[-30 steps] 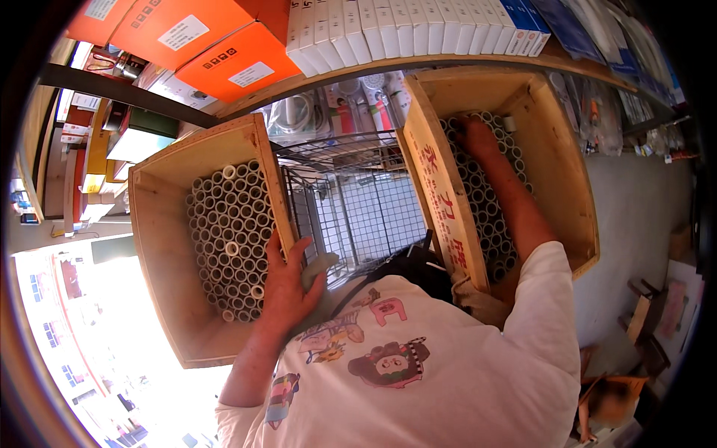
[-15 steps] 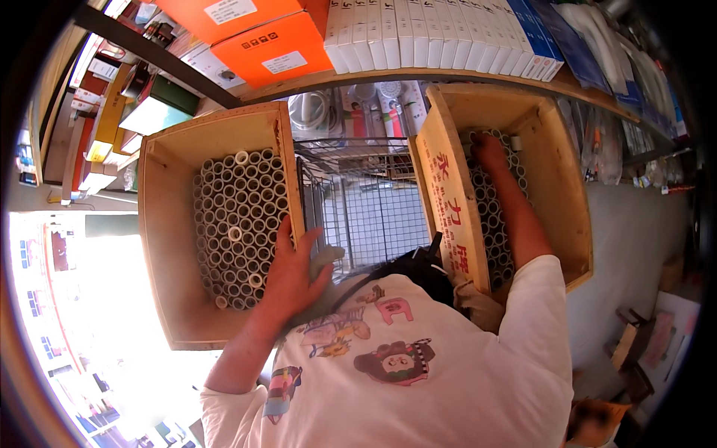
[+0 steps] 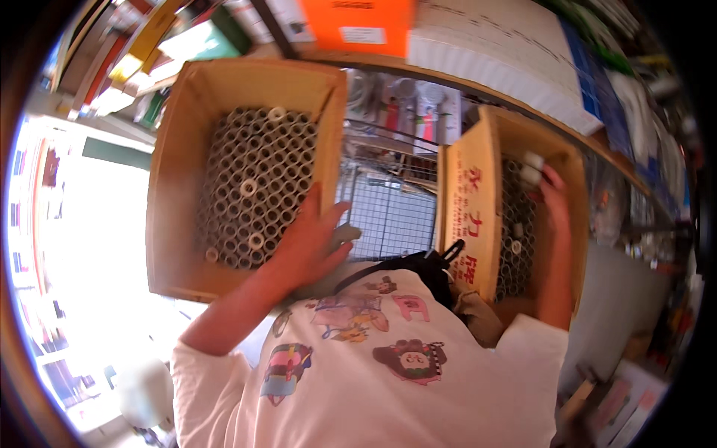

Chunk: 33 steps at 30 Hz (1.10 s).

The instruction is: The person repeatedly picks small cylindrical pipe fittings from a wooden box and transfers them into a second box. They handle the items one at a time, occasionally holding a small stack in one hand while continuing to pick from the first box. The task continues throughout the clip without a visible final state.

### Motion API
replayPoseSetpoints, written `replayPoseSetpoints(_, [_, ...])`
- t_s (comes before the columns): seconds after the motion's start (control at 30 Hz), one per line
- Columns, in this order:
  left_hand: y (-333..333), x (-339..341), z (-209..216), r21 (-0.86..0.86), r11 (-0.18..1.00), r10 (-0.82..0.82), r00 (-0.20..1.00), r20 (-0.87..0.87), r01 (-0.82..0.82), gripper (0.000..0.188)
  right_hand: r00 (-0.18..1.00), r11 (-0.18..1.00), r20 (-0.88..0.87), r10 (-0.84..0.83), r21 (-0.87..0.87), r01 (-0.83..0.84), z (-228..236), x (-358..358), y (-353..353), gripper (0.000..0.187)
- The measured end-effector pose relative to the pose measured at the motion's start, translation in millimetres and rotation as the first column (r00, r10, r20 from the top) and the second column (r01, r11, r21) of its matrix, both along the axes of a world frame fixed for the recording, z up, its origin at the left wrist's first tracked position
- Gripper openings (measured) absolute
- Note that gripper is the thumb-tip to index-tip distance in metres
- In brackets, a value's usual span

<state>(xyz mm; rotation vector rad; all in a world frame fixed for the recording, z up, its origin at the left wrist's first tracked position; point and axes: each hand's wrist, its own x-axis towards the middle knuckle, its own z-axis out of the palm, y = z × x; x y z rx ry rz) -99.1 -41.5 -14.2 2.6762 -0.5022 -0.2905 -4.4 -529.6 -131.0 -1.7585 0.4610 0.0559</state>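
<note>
Two deep wooden boxes hold rows of short, round white pipe fittings. In the left box (image 3: 175,187) many fittings (image 3: 261,194) stand on end, packed side by side with their round openings facing up. My left hand (image 3: 310,243) rests at that box's right wall, thumb and fingers apart, with nothing in it. Over the right box (image 3: 467,201), my right hand (image 3: 554,196) pinches a white pipe fitting (image 3: 532,170), blurred by motion; it may be more than one piece. Below it, more fittings (image 3: 515,246) line this box, a few sitting higher than the others.
A wire mesh basket (image 3: 392,213) stands between the boxes. Packaged shower heads (image 3: 428,112) lie behind it. Above runs a shelf with an orange carton (image 3: 358,30) and a row of white boxes (image 3: 493,63). A black strap (image 3: 407,265) lies near my waist.
My right hand has risen out of the right box's fittings toward its right wall, now with a white fitting in its fingers. The view has tilted; my left hand stays at the left box's wall.
</note>
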Motion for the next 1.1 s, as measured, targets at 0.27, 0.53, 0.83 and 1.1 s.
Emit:
replayPoseSetpoints(0.27, [9.2,-1.3,-3.0,-0.126,0.992,-0.003,0.998,0.059,0.011,0.058,0.967,0.994,0.24,0.092,0.027,-0.101,108.0,-27.8,43.5,0.041])
replayPoseSetpoints(0.53, [13.9,13.9,12.8,-0.488,0.87,0.096,0.995,0.027,-0.071,0.059,0.725,0.804,0.457,0.515,0.036,-0.593,146.7,-20.5,192.7,0.032])
replayPoseSetpoints(0.83, [18.2,15.2,21.1,-0.83,0.445,0.089,0.938,-0.334,-0.337,0.054,0.609,0.592,0.331,0.721,0.162,-0.789,134.4,-20.4,305.0,0.023])
replayPoseSetpoints(1.1, [13.9,17.3,15.1,-0.794,0.587,0.125,0.987,-0.104,-0.158,0.038,0.568,0.575,0.268,0.778,0.06,-0.816,117.7,-22.4,298.6,0.022])
